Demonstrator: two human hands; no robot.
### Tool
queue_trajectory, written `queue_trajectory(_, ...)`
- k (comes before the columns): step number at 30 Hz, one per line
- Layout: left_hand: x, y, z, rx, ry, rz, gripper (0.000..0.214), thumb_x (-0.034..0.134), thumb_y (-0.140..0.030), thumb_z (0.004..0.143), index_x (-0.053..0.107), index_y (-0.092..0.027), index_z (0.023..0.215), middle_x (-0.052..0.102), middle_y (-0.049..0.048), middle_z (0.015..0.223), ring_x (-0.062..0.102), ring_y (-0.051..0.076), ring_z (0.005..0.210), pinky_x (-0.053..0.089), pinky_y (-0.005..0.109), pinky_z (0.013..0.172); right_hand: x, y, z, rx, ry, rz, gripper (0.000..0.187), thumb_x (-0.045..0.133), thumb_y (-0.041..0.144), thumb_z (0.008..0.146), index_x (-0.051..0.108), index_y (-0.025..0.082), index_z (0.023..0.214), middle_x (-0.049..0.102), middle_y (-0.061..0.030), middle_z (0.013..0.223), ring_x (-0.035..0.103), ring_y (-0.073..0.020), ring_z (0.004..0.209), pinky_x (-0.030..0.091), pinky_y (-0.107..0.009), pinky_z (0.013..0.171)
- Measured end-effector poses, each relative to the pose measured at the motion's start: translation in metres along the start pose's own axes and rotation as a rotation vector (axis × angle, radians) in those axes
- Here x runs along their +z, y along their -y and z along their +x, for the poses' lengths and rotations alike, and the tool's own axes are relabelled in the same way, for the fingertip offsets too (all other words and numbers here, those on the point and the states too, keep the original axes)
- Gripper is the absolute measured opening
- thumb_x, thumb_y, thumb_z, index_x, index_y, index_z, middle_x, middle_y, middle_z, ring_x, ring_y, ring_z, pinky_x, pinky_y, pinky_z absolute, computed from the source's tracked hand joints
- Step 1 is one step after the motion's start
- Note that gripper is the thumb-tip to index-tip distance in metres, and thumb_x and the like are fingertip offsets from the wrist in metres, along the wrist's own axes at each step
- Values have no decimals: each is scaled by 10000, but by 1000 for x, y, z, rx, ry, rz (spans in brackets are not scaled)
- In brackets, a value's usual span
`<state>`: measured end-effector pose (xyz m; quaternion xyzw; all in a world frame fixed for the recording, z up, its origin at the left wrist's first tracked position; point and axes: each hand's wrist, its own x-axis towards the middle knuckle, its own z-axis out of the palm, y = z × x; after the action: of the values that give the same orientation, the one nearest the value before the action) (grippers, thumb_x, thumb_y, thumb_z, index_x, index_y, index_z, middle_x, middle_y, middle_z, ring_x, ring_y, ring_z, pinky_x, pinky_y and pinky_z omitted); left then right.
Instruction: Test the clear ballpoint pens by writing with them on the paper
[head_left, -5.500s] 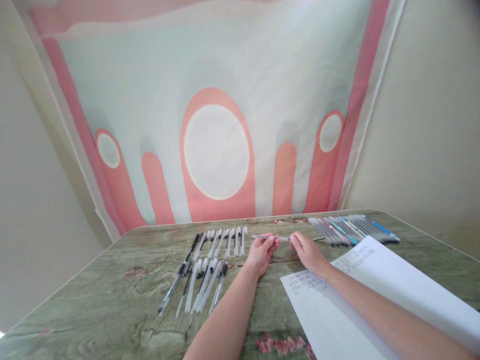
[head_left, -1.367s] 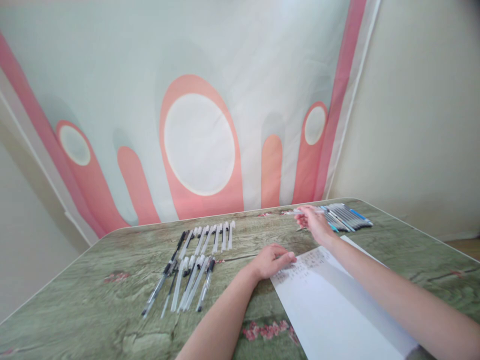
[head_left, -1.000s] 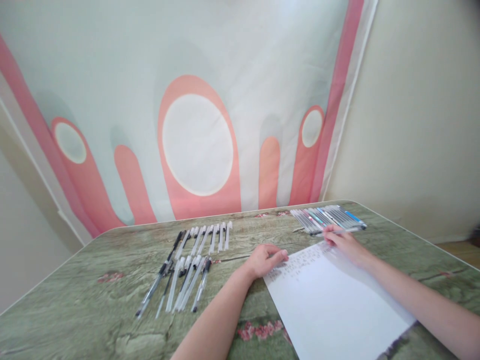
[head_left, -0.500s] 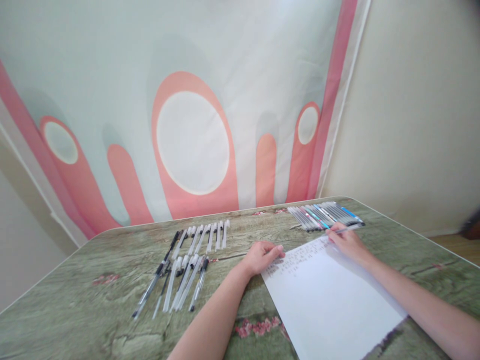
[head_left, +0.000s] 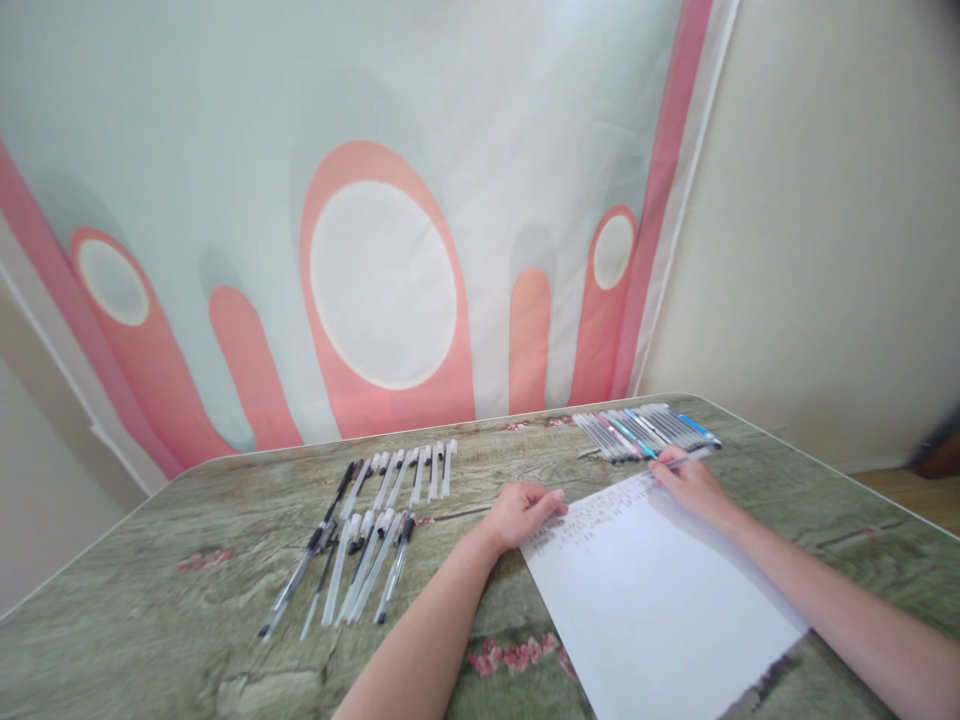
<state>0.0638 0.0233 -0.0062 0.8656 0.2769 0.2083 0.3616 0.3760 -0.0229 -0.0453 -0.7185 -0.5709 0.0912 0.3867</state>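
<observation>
A white sheet of paper (head_left: 660, 600) lies on the table with rows of small dark writing across its top part. My left hand (head_left: 525, 513) rests at the sheet's upper left corner, thumb stretched out over the edge and fingers loosely bent, holding nothing. Near the top right of the sheet, my right hand (head_left: 691, 485) is closed round a pen (head_left: 694, 456). The pen slants low to the right, and its tip is hidden by the fingers. Just beyond this hand is a row of pens (head_left: 637, 432), mostly grey with some blue and pink ones.
To the left, several clear pens and caps (head_left: 367, 560) lie in two groups on the wood-patterned table (head_left: 150, 600). Behind the table hangs a pale backdrop (head_left: 487, 150) with pink shapes. A plain wall (head_left: 825, 250) stands at the right.
The view has shifted very slightly. My right hand stays at the top of the sheet, and the pen tilts a little differently. My left hand has not moved.
</observation>
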Motion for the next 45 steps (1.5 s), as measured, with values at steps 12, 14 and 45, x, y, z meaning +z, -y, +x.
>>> queue_trajectory(12, -1, -2, 0, -17, 11, 17, 571, 260, -529, 840, 678, -140, 856, 675, 40, 850, 577, 132, 751, 411, 206, 719, 2, -3, 3, -26, 9, -15, 200, 426, 386, 724, 472, 208, 645, 519, 14, 538, 486, -156, 563, 323, -259, 522)
queue_trajectory(14, -1, -3, 0, -22, 12, 22, 571, 260, -529, 840, 677, -140, 856, 675, 39, 848, 576, 133, 751, 411, 207, 720, 2, -2, 2, -37, 0, -11, 197, 430, 385, 723, 468, 209, 643, 509, 15, 532, 473, -150, 547, 317, -258, 513)
queue_trajectory(45, -1, -4, 0, -31, 0, 8, 560, 277, -532, 832, 683, -147, 848, 677, 34, 850, 582, 140, 759, 413, 210, 721, 2, -2, 3, -47, -15, -30, 181, 420, 369, 723, 452, 215, 634, 494, 22, 520, 470, -151, 534, 316, -261, 506)
